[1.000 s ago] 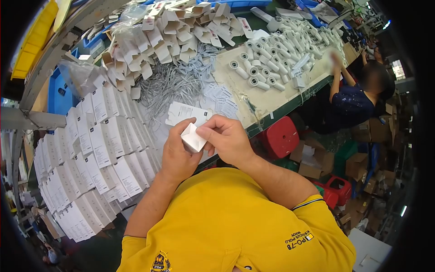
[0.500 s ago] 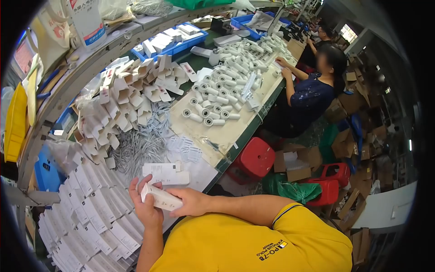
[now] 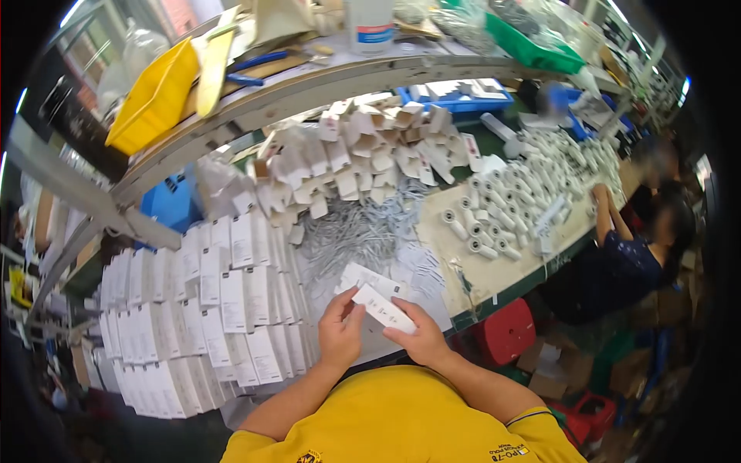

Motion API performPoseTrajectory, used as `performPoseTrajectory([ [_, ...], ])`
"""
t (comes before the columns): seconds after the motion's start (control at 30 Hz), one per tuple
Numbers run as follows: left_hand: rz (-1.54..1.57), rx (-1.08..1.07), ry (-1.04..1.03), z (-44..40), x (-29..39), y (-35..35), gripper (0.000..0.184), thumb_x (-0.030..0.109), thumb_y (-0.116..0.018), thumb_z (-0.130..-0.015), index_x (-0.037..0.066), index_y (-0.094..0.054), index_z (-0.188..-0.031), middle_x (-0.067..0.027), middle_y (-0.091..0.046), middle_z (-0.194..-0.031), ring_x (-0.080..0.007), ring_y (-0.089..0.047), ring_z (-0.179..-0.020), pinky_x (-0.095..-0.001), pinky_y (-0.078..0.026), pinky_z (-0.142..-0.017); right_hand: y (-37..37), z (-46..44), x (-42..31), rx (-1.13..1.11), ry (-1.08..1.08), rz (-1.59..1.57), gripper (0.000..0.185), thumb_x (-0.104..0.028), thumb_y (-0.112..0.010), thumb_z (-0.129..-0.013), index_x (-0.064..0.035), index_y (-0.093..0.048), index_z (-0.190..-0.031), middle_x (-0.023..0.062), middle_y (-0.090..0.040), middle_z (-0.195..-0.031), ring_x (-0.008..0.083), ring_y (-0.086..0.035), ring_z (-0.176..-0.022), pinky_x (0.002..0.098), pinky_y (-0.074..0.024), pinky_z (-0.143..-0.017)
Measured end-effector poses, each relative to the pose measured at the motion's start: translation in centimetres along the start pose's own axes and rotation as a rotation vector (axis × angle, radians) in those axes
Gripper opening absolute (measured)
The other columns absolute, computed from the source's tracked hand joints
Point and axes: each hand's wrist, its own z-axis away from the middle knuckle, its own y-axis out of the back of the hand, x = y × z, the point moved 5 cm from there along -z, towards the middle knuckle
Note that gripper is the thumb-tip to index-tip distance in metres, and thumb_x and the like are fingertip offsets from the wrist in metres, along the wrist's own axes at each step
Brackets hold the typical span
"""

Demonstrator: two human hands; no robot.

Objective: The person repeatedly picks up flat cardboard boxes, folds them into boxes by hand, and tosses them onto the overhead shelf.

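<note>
A slim white carton with small printed marks lies slanted between my two hands, above the work table. My left hand grips its left end, thumb and fingers pressed to the sides. At the lower right end, my right hand is closed on the same carton. Just behind it, another white carton lies flat on the table, partly covered. Beyond that are a heap of grey cables and a scatter of small white printed slips.
Rows of closed white cartons stand stacked at left. Open-ended cartons pile up behind the cables. White cylindrical devices cover the right side. A shelf crosses above. A co-worker sits at right beside a red stool.
My view has swung left, so the table and stacked cartons appear further right. The carton has turned, and my hands now hold its two ends in front of my chest.
</note>
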Motion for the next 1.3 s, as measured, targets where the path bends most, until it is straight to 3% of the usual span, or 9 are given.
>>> performPoseTrajectory([
  [0.3, -0.104, -0.111, 0.017, 0.4, -0.2, 0.0, 0.037, -0.001, -0.064, -0.091, 0.003, -0.062, -0.128, -0.0118, -0.071, -0.115, -0.0196, -0.065, -0.105, -0.0310, -0.049, -0.099, 2.2, -0.8, 1.0, -0.248, -0.042, 0.190, 0.069, -0.017, -0.080, -0.087, 0.0006, -0.052, -0.148, 0.0190, -0.058, -0.146, 0.0326, -0.058, -0.129, 0.0364, -0.0438, -0.110],
  [0.43, 0.061, -0.086, 0.048, 1.0, -0.5, -0.9, 0.038, -0.006, -0.065, -0.088, 0.001, -0.061, -0.125, -0.0127, -0.070, -0.117, -0.0194, -0.064, -0.106, -0.0306, -0.049, -0.099, 7.1, -4.3, 5.3, 0.048, -0.197, 0.141, 0.073, -0.022, -0.080, -0.086, -0.0005, -0.051, -0.150, 0.0190, -0.059, -0.145, 0.0316, -0.059, -0.130, 0.0357, -0.0447, -0.112],
  [0.53, 0.115, -0.075, 0.174, 1.9, -2.7, -0.5, 0.038, -0.007, -0.066, -0.087, 0.001, -0.061, -0.123, -0.0131, -0.069, -0.115, -0.0195, -0.064, -0.105, -0.0308, -0.050, -0.098, 12.1, -10.4, 3.4, 0.324, -0.270, 0.022, 0.071, -0.020, -0.082, -0.085, 0.0000, -0.053, -0.146, 0.0171, -0.067, -0.133, 0.0269, -0.065, -0.116, 0.0342, -0.0503, -0.101],
  [0.63, 0.089, -0.130, 0.240, 1.9, -2.9, -0.7, 0.038, -0.006, -0.067, -0.087, 0.001, -0.061, -0.123, -0.0130, -0.070, -0.115, -0.0196, -0.065, -0.104, -0.0306, -0.050, -0.097, 15.9, -17.9, -1.0, 0.535, 0.042, 0.032, 0.071, -0.025, -0.081, -0.085, 0.0025, -0.053, -0.144, 0.0189, -0.066, -0.132, 0.0280, -0.065, -0.115, 0.0360, -0.0508, -0.099],
  [0.8, -0.017, -0.247, 0.352, 2.0, -2.1, -2.2, 0.039, -0.002, -0.069, -0.088, 0.000, -0.061, -0.126, -0.0121, -0.071, -0.113, -0.0194, -0.066, -0.102, -0.0295, -0.051, -0.095, 19.1, -26.8, -7.0, 0.598, 0.108, 0.277, 0.086, -0.038, -0.083, -0.084, 0.0030, -0.046, -0.150, 0.0241, -0.057, -0.144, 0.0325, -0.059, -0.126, 0.0381, -0.0480, -0.106],
  [0.93, -0.100, -0.282, 0.370, 3.5, -2.0, -1.5, 0.037, -0.001, -0.069, -0.089, 0.000, -0.062, -0.124, -0.0117, -0.071, -0.112, -0.0187, -0.066, -0.100, -0.0288, -0.051, -0.094, 13.6, -22.2, -1.1, 0.332, 0.094, 0.348, 0.083, -0.036, -0.084, -0.079, 0.0053, -0.051, -0.143, 0.0265, -0.060, -0.133, 0.0409, -0.058, -0.125, 0.0433, -0.0458, -0.110],
  [1.03, -0.090, -0.311, 0.427, 3.8, -4.8, -0.5, 0.035, 0.000, -0.069, -0.089, -0.001, -0.063, -0.123, -0.0117, -0.071, -0.111, -0.0187, -0.066, -0.098, -0.0286, -0.052, -0.093, 4.1, -15.5, 7.6, -0.036, 0.115, 0.686, 0.094, -0.035, -0.089, -0.074, 0.0001, -0.043, -0.149, 0.0243, -0.050, -0.147, 0.0400, -0.052, -0.133, 0.0486, -0.0440, -0.110],
  [1.13, -0.067, -0.348, 0.434, 3.9, -5.4, -0.3, 0.034, 0.000, -0.070, -0.089, -0.001, -0.063, -0.122, -0.0117, -0.071, -0.110, -0.0184, -0.065, -0.095, -0.0288, -0.052, -0.091, -2.4, -10.8, 10.4, -0.069, 0.153, 0.803, 0.104, -0.040, -0.091, -0.068, 0.0027, -0.041, -0.148, 0.0240, -0.046, -0.149, 0.0387, -0.045, -0.137, 0.0546, -0.0398, -0.108],
  [1.3, -0.087, -0.399, 0.425, 3.8, -4.4, -0.2, 0.033, -0.001, -0.069, -0.089, -0.003, -0.063, -0.121, -0.0132, -0.070, -0.108, -0.0186, -0.065, -0.095, -0.0285, -0.053, -0.089, -4.9, -9.7, 10.4, 0.060, 0.149, 1.040, 0.094, -0.035, -0.083, -0.073, 0.0086, -0.041, -0.145, 0.0249, -0.051, -0.136, 0.0398, -0.048, -0.127, 0.0562, -0.0423, -0.101],
])
